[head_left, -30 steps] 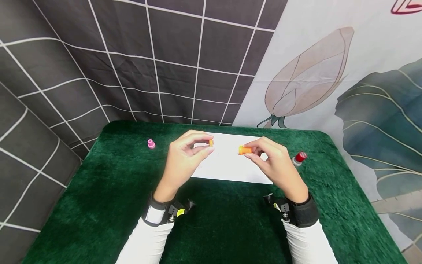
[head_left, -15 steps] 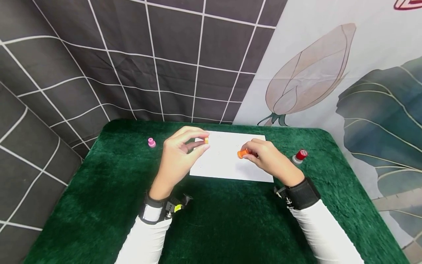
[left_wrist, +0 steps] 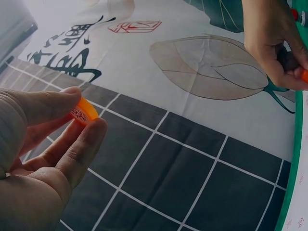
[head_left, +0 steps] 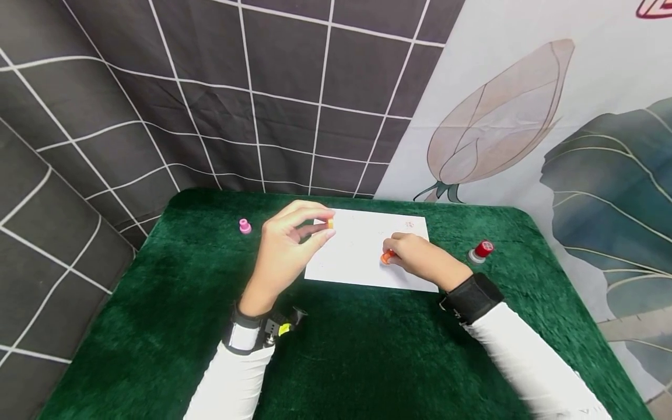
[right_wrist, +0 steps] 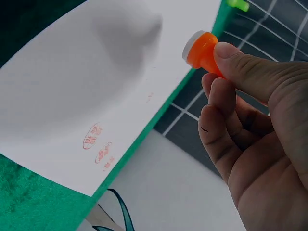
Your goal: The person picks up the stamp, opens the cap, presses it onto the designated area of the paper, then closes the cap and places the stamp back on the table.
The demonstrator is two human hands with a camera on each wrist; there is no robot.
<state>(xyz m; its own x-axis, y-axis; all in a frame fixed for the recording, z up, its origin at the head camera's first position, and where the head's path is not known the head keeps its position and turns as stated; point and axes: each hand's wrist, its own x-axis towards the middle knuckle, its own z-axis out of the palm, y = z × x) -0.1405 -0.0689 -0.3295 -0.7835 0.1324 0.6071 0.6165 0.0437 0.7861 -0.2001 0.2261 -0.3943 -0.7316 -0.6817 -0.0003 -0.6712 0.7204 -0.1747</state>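
My left hand [head_left: 287, 236] pinches a small orange stamp cap [left_wrist: 84, 110] between thumb and fingertips, above the left side of a white sheet of paper [head_left: 352, 251]. A reddish pattern shows on the cap's face in the left wrist view. In my right hand [head_left: 420, 255] is an orange stamp [right_wrist: 204, 50], gripped by its handle, its pale end turned away from the fingers. It is over the right part of the paper; the right wrist view shows it apart from the sheet. Red stamped marks [right_wrist: 92, 135] lie near one paper edge.
A red-topped stamp [head_left: 481, 251] stands to the right of the paper on the green cloth [head_left: 336, 350]. A pink stamp [head_left: 244, 226] sits at the back left. Behind the table hangs a tiled, flower-printed curtain [head_left: 283, 116]. A bright green piece [right_wrist: 238, 5] shows in the right wrist view.
My right hand has turned and come lower over the paper with the orange stamp. My left hand, still pinching the cap, has shifted slightly left. Red marks at the paper's far right corner are now uncovered.
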